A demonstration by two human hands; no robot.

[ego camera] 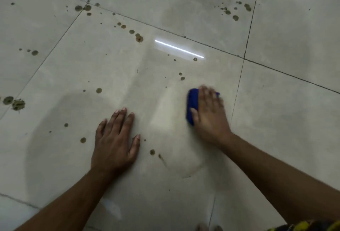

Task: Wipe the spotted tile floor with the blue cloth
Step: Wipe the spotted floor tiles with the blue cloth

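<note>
right hand (209, 113) — motion-blurred | blue cloth (192, 102) — mostly hidden beneath it | yellow-patterned fabric (305, 227) — cut off by bottom edge

White light-streak reflection (179, 49), and well below and right of it, yellow-black patterned fabric (309, 226) at frame edge.

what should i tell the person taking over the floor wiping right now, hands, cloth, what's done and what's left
Left hand: flat on the tile, fingers straight, holding nothing, bracing.
Right hand: pressing flat on the blue cloth, blurred, so probably mid-wipe.
Done: the patch of tile floor between and just below the hands looks free of spots.
Left: the two spots just beyond the cloth, one spot by the left thumb, those left of the left hand, the trail further out, the far right cluster and the left-edge blotches.
</note>
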